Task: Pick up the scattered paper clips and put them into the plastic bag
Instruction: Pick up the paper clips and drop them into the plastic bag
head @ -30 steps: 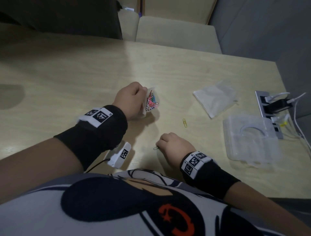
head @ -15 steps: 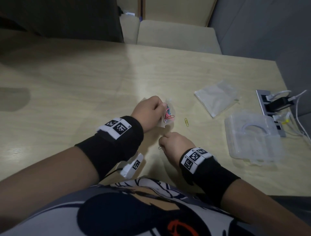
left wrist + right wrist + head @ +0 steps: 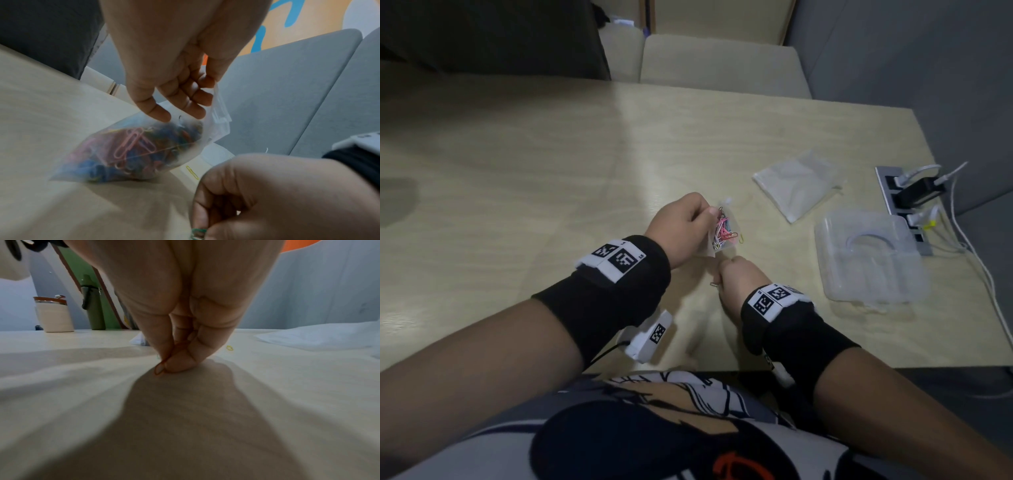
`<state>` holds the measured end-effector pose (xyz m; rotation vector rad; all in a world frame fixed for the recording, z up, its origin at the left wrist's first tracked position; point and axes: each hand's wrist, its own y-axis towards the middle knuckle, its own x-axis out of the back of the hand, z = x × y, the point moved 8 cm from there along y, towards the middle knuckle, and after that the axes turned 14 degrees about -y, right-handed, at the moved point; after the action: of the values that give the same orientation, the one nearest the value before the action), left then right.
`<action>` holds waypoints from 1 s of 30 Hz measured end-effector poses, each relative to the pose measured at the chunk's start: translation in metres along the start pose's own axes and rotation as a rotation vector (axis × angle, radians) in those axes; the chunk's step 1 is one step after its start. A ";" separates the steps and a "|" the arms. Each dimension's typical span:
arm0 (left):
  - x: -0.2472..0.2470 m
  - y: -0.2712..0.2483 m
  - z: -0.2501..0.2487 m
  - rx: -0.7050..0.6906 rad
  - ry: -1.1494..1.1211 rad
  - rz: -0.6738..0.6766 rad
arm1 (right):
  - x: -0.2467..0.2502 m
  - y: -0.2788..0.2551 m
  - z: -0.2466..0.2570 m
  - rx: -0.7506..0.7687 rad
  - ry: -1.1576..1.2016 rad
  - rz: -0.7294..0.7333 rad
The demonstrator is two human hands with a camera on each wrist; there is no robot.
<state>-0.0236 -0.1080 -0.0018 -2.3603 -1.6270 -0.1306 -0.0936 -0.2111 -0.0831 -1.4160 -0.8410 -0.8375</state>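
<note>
I am pinching a clip [image 3: 162, 368] off the desk [image 3: 551, 171] with my right hand [image 3: 736, 281] while my left hand [image 3: 681, 229] is holding the bag [image 3: 131, 151] of clips just beside it, so next I am needing the mouth open; a yellow clip [image 3: 741, 237] is lying near.

The left hand [image 3: 681, 229] is raised at about 12 o'clock of the right, knuckles up, thumb and curled fingers [image 3: 185, 104] pinching downward. The right hand [image 3: 739, 281] sits low just beside it at 5 o'clock, fist-like, thumb and forefinger tips pressed together in a tight grip pointing down. Both forearms angle inward; each wrist wears a black band.
</note>
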 end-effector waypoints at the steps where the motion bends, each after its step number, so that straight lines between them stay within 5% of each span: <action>1: 0.000 -0.001 -0.002 -0.004 -0.007 -0.001 | -0.001 -0.001 -0.005 -0.010 0.003 -0.015; 11: 0.000 -0.005 -0.011 0.020 -0.037 -0.039 | 0.010 -0.021 -0.051 -0.130 0.192 -0.066; 16: 0.000 -0.001 -0.013 0.033 0.023 -0.057 | 0.056 -0.036 -0.092 -0.339 0.793 -0.334; 20: -0.006 0.005 -0.021 0.005 0.108 -0.052 | 0.095 -0.032 -0.077 -0.221 1.220 -0.374; 27: -0.007 0.013 -0.010 0.067 -0.008 -0.070 | 0.114 -0.013 -0.035 -0.170 0.694 -0.264; 30: -0.001 0.011 -0.010 0.109 -0.061 -0.085 | 0.135 -0.017 -0.034 -0.098 0.612 -0.393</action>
<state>-0.0130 -0.1157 0.0055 -2.2357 -1.7171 0.0139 -0.0443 -0.2435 0.0441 -0.9890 -0.6066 -1.5329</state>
